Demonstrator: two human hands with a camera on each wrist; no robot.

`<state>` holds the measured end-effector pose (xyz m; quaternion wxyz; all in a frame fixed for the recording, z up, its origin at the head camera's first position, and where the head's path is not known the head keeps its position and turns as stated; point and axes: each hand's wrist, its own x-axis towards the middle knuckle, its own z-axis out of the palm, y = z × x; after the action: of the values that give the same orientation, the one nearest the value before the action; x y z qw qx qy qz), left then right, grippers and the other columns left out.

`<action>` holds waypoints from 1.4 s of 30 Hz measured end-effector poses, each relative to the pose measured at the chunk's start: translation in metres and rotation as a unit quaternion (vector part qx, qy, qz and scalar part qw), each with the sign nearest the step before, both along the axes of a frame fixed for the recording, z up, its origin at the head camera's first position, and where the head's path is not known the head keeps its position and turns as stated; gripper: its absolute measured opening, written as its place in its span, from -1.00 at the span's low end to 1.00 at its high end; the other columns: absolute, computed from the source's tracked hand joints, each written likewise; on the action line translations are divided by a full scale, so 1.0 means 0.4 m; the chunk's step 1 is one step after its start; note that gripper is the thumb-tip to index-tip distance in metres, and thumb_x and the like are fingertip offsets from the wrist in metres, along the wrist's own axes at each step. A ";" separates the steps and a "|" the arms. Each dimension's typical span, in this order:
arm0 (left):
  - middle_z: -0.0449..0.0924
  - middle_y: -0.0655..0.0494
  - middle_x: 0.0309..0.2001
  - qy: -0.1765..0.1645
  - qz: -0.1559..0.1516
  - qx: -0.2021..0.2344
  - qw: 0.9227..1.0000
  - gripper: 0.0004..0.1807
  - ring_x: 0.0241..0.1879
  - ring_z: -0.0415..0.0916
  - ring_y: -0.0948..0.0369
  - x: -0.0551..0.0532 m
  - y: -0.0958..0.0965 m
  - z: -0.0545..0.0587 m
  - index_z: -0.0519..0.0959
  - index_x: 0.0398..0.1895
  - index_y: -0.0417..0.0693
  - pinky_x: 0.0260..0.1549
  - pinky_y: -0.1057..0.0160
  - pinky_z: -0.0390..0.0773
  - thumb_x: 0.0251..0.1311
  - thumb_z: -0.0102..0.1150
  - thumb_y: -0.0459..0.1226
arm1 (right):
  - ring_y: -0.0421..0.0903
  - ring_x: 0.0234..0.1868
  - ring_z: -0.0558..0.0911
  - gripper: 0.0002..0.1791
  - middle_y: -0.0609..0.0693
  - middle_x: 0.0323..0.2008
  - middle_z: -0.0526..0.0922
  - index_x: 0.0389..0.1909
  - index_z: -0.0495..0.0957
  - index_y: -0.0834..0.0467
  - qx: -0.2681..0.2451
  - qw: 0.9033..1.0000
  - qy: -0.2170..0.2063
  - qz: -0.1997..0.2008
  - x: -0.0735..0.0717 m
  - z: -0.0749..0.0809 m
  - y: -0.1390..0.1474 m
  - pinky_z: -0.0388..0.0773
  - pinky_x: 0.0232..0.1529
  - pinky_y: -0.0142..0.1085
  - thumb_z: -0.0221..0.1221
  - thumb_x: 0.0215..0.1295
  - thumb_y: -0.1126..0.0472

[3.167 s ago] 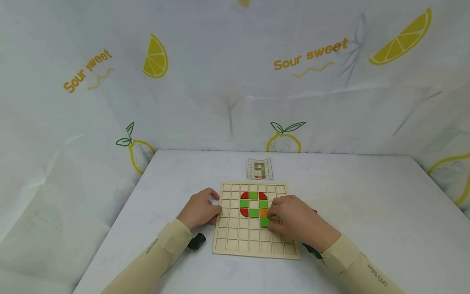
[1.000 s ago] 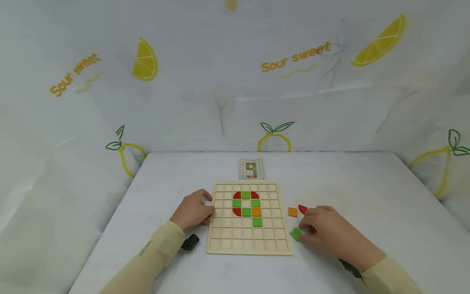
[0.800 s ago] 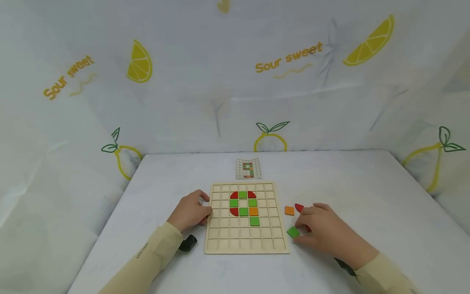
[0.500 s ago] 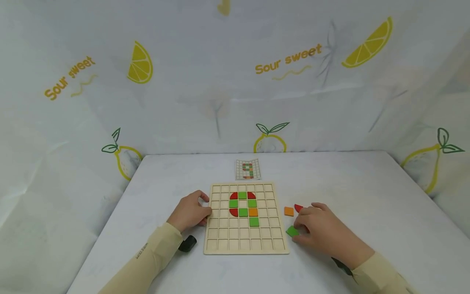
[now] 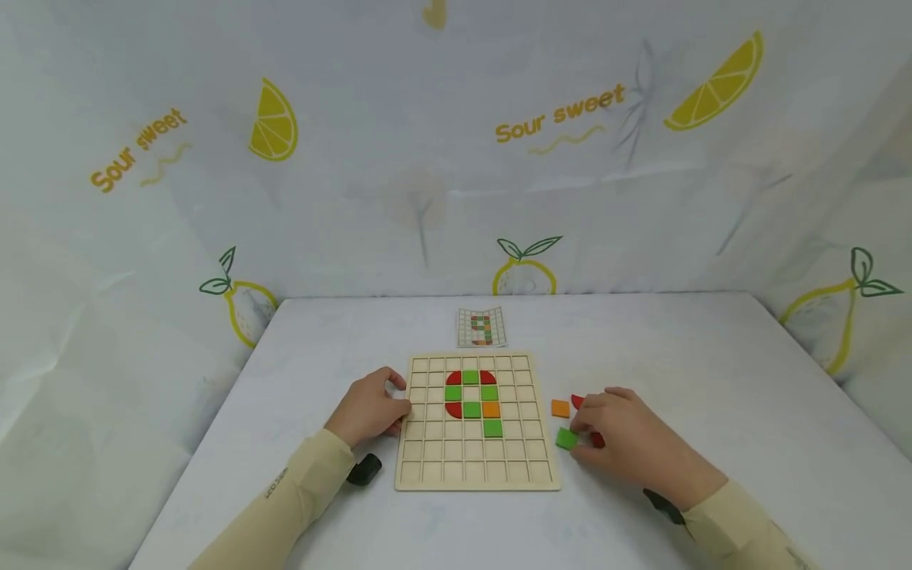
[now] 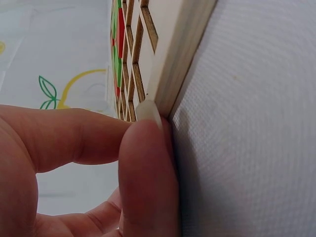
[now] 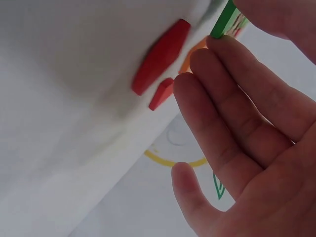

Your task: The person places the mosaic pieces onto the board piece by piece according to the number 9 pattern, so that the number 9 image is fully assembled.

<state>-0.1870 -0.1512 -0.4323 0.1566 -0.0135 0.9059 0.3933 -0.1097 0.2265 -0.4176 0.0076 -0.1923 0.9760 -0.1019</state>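
Note:
On the white table lies a wooden grid board (image 5: 435,453) with green, red and orange tiles set in its cells. My left hand (image 5: 369,410) holds the board's left edge; in the left wrist view the thumb (image 6: 148,168) sits right at the board's side, with another finger partly hidden behind it. To the right of the board, my right hand (image 5: 627,439) pinches a green square tile (image 5: 566,438) between thumb and index finger. The right wrist view shows that green tile (image 7: 224,19) at the fingertips, the other fingers extended side by side.
An orange square tile (image 5: 560,408) lies between the board and the right hand. Red tiles (image 5: 577,402) lie beside and partly under that hand. A pattern card (image 5: 463,326) with a matching grid design stands behind the board. A lemon-print cloth (image 5: 399,158) hangs at the back.
My right hand has gone from the board to the loose tiles on the right and taken hold of a green one, which has turned slightly. The left hand stays at the board's edge.

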 end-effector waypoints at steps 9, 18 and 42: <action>0.69 0.06 -0.52 -0.002 0.000 0.004 1.000 -0.66 -0.56 0.66 0.21 0.005 -0.012 -0.011 0.57 0.10 -0.07 -0.40 0.28 0.58 0.26 0.29 -0.29 | -0.16 -0.10 0.69 -0.83 -0.29 -0.30 0.71 -0.30 0.80 -0.07 -0.006 1.000 -0.008 0.025 -0.029 0.027 -0.051 0.45 0.42 0.16 0.59 0.13 0.10; 0.70 0.06 -0.51 -0.001 -0.002 0.005 1.000 -0.65 -0.57 0.67 0.21 0.002 -0.021 -0.013 0.57 0.09 -0.07 -0.41 0.27 0.60 0.24 0.30 -0.29 | -0.22 -0.14 0.66 -0.84 -0.31 -0.32 0.71 -0.27 0.82 -0.06 -0.014 0.998 -0.013 0.054 -0.049 0.043 -0.101 0.49 0.38 0.10 0.58 0.15 0.09; 0.71 0.08 -0.54 0.000 -0.012 -0.004 1.000 -0.66 -0.57 0.69 0.21 -0.003 -0.010 0.008 0.57 0.09 -0.04 -0.32 0.26 0.53 0.25 0.29 -0.27 | -0.37 -0.24 0.56 -0.93 -0.35 -0.38 0.67 -0.35 0.80 -0.11 -0.026 0.989 0.014 0.146 -0.049 0.050 -0.199 0.53 0.30 0.10 0.52 0.20 0.10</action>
<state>-0.1881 -0.1554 -0.4289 0.1616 -0.0036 0.9075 0.3877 -0.1295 0.1469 -0.3978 0.0042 -0.3343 0.9345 -0.1225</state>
